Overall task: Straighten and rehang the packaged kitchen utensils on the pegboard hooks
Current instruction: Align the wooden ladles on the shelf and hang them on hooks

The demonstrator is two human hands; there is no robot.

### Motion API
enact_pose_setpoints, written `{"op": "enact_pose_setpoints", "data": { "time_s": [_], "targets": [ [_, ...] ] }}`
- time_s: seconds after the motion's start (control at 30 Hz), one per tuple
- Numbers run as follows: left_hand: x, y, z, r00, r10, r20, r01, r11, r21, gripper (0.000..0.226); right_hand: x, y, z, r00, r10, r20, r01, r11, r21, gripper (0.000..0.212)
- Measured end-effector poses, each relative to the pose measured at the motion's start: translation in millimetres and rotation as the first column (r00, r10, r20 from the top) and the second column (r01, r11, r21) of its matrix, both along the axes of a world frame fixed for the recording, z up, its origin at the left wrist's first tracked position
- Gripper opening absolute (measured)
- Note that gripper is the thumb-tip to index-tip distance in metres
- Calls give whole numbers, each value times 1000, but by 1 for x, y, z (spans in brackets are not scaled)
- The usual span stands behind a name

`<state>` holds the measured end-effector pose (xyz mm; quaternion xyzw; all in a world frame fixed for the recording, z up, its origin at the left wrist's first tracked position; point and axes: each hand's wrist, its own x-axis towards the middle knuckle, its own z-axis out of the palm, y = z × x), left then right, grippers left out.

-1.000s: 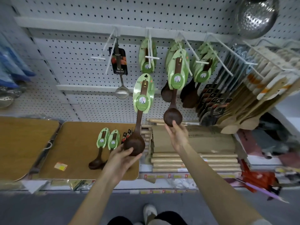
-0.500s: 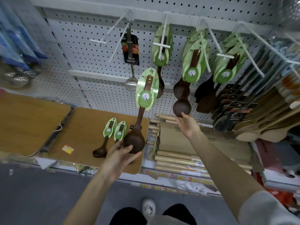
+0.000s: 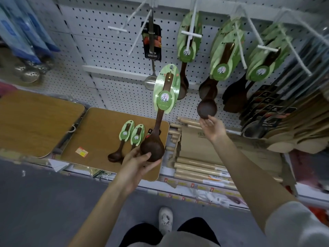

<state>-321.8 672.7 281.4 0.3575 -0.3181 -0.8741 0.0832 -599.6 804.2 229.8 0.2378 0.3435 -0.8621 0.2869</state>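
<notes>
Ladle (image 3: 160,111) stood nearly upright in our left hand (image 3: 137,163), fingers curled under its bowl, card end uppermost, below and left of the nearest hook (image 3: 191,33). Our right hand (image 3: 212,128), fingers relaxed, touched the bowl of a hung ladle (image 3: 206,108). We judged the left should lift.

2 small ladles (image 3: 124,135) on cutting board (image 3: 99,132), shelf (image 3: 178,184) mid; rolling pins (image 3: 195,166) to its R; carded ladles (image 3: 226,56) on pegboard hooks (image 3: 191,32) behind.
</notes>
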Motion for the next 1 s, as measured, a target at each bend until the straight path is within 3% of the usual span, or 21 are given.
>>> {"op": "enact_pose_setpoints", "data": {
  "time_s": [0.13, 0.33, 0.43, 0.53, 0.63, 0.7, 0.83, 0.97, 1.0],
  "targets": [
    [6, -5, 4, 1000, -29, -5, 29, 999, 13, 36, 21, 13, -3, 999, 41, -35, -40, 999, 30, 58],
    [21, -7, 3, 997, -80, -11, 80, 997, 19, 31, 68, 19, 17, 955, 259, -145, -256, 966, 40, 56],
    [28, -7, 1, 993, -114, -12, 114, 993, 10, 30, 99, 10, 45, 873, 425, -238, -409, 905, 116, 54],
    [34, -5, 1, 987, -155, -32, 156, 988, 10, 32, 130, -3, 68, 748, 576, -330, -500, 816, 292, 53],
    [42, 0, 1, 979, -194, -59, 195, 981, 11, 35, 162, -14, 76, 624, 677, -391, -426, 714, 556, 39],
    [48, 1, -3, 974, -218, -57, 219, 976, -3, 38, 181, -19, 74, 614, 672, -414, -317, 690, 650, 32],
    [54, 0, -11, 961, -265, -75, 263, 964, -42, 45, 197, -23, 70, 657, 582, -479, -169, 733, 659, 18],
    [56, 4, -5, 939, -326, -112, 316, 944, -97, 45, 200, -23, 73, 633, 532, -562, -48, 752, 658, 3],
    [57, 5, -4, 932, -345, -114, 333, 936, -112, 46, 200, -22, 75, 625, 523, -580, -9, 748, 663, 8]
  ]
}}
